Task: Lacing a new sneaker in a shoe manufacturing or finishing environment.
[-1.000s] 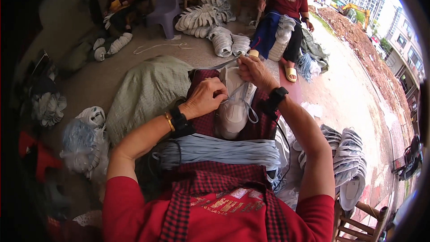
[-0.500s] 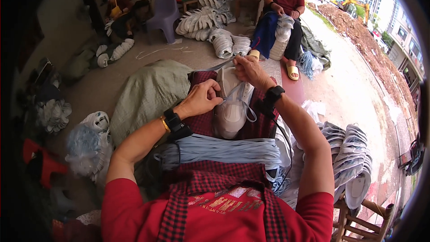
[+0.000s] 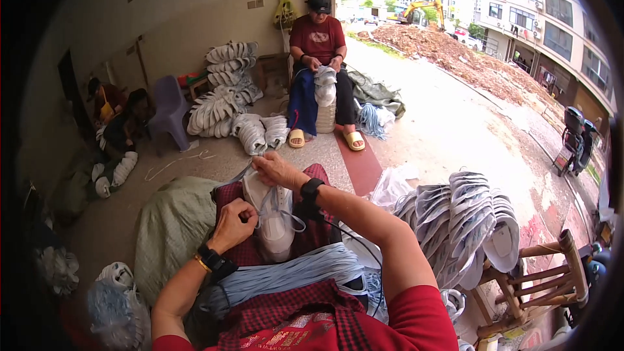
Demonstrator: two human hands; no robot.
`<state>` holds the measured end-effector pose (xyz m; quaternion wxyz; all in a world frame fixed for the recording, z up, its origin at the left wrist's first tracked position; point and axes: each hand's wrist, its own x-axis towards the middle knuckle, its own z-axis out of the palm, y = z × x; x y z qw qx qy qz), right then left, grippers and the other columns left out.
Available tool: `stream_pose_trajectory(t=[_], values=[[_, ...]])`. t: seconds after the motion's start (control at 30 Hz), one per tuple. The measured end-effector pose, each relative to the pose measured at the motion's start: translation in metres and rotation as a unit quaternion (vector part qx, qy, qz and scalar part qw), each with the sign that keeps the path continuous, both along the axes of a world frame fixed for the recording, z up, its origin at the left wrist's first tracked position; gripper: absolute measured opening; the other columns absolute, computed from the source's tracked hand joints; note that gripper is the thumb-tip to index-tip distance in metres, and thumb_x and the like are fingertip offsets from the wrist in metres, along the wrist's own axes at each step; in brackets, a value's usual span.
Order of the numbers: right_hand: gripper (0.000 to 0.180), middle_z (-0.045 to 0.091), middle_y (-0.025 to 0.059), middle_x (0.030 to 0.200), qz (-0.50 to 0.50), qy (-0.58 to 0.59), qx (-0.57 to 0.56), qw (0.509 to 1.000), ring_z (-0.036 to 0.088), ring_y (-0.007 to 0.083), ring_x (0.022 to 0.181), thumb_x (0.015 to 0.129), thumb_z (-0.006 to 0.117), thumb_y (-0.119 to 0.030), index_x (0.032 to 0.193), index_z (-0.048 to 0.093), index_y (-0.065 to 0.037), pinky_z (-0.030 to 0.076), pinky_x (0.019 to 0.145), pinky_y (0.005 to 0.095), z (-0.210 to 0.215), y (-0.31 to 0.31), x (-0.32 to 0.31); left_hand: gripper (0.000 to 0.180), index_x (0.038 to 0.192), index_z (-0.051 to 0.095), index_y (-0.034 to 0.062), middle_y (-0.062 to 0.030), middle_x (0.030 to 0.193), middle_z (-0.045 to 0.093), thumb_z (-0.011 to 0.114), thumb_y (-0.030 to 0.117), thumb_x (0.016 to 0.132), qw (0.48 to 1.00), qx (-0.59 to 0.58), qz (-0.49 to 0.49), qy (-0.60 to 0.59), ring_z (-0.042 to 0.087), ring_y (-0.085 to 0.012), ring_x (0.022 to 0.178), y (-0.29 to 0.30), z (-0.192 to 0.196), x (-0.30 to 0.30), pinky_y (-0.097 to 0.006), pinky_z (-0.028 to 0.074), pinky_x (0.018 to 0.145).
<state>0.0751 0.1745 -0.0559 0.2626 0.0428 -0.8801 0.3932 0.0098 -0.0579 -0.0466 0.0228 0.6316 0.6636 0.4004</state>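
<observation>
Off-white shoe (image 3: pixel 275 235) lies on the lap, on a checked apron (image 3: pixel 307 233), toe at 6 o'clock, opening at 12. Clock read from the shoe throughout. Blue-grey lace (image 3: pixel 276 210) crosses its upper, one loop standing slack at 3.

Right hand (image 3: pixel 278 170) at 12: fingertips narrowed to a pinch, apparently on lace by the shoe's far end. Left hand (image 3: pixel 233 224) at 9: fingers curled in, thumb near the forefinger, just beside the lace; cannot tell whether it grips any.

Step in hand, by my reading: lacing, partway, the loose loop not yet drawn down. Next move seems to call for a steady shoe, a sure pinch on the lace end and an even pull, without twisting the flat strand.

Around: bundle of laces (image 3: pixel 286 273) at 6, sack (image 3: pixel 172 221) beyond the left hand at 9, uppers (image 3: pixel 455 221) stacked at 3. Co-worker (image 3: pixel 318 42) sits near 12, handling another shoe (image 3: pixel 325 88).
</observation>
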Motion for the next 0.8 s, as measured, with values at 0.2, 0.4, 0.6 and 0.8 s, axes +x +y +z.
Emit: stream_pose_trajectory(t=[0.2, 0.4, 0.6, 0.8], values=[[0.023, 0.057, 0.0126, 0.082, -0.079, 0.206, 0.285, 0.933, 0.059, 0.0323, 0.079, 0.075, 0.065, -0.009, 0.094, 0.052, -0.004, 0.047, 0.074, 0.0402, 0.006, -0.017, -0.006, 0.009, 0.071, 0.064, 0.0013, -0.0039, 0.076, 0.067, 0.068, 0.004, 0.079, 0.982, -0.073, 0.002, -0.176, 0.059, -0.0087, 0.064, -0.006, -0.004, -0.019, -0.026, 0.046, 0.057], [0.017, 0.057, 0.014, 0.081, -0.075, 0.197, 0.21, 0.955, 0.06, 0.0347, 0.082, 0.076, 0.062, -0.008, 0.09, 0.054, -0.004, 0.047, 0.074, 0.0408, -0.002, -0.006, -0.016, 0.029, 0.109, 0.055, 0.0029, -0.001, 0.08, 0.066, 0.068, 0.005, 0.083, 0.929, -0.11, -0.048, -0.349, 0.058, -0.0051, 0.07, -0.008, 0.03, 0.002, -0.019, 0.044, 0.063], [0.018, 0.056, 0.0144, 0.074, -0.104, 0.329, 0.343, 0.874, 0.057, 0.0361, 0.074, 0.072, 0.063, -0.008, 0.088, 0.054, -0.005, 0.045, 0.068, 0.0429, -0.009, -0.003, -0.022, 0.028, 0.112, 0.057, 0.0029, 0.002, 0.076, 0.062, 0.067, 0.005, 0.086, 0.944, -0.095, -0.077, -0.307, 0.056, -0.0042, 0.071, -0.015, 0.027, 0.0, -0.02, 0.044, 0.066], [0.029, 0.057, 0.0095, 0.081, -0.056, 0.215, 0.248, 0.943, 0.056, 0.0286, 0.075, 0.078, 0.064, -0.003, 0.105, 0.054, -0.005, 0.045, 0.07, 0.0376, -0.001, -0.011, -0.014, 0.013, 0.091, 0.069, 0.0009, 0.0029, 0.073, 0.064, 0.072, 0.013, 0.086, 0.955, -0.105, -0.004, -0.278, 0.057, -0.0048, 0.069, -0.025, 0.0, -0.012, -0.022, 0.045, 0.067]])
